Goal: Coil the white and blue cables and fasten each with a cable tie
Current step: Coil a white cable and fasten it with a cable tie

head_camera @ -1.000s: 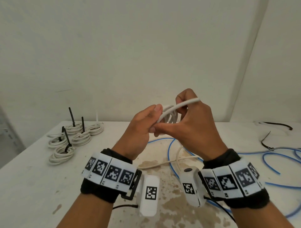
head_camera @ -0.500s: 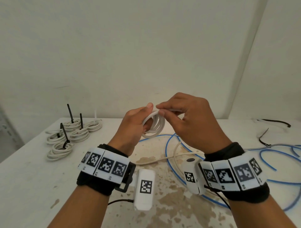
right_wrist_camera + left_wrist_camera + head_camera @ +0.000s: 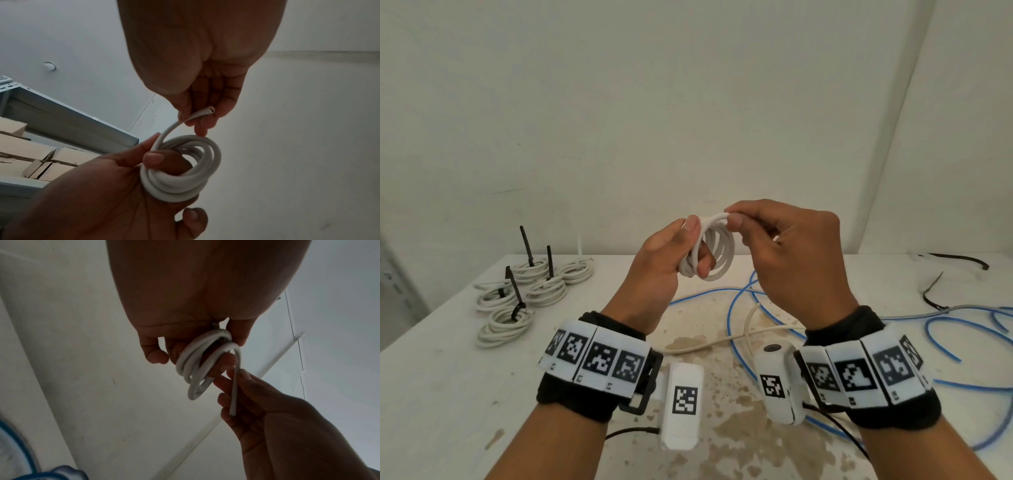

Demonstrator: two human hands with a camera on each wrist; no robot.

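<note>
Above the table my left hand (image 3: 688,253) grips a small coil of white cable (image 3: 717,255), thumb on top and fingers through the loops. My right hand (image 3: 736,219) pinches the cable's free end at the top of the coil. In the left wrist view the white coil (image 3: 197,368) hangs from my left hand's fingers, and the cable's cut end (image 3: 233,408) lies along the right hand's fingers. The right wrist view has the white coil (image 3: 185,175) wrapped on the left fingers and the cut end (image 3: 209,110) pinched by the right hand.
Several tied white coils (image 3: 530,291) with black cable ties sticking up lie at the table's back left. Loose blue cable (image 3: 739,308) and a white cable (image 3: 722,342) sprawl over the stained table (image 3: 448,394) below and right of my hands. Black ties (image 3: 955,260) lie at far right.
The last stretch of white cable has been wound onto the coil. My right hand moved from behind the coil to its top, now pinching the free end. Both hands dropped slightly.
</note>
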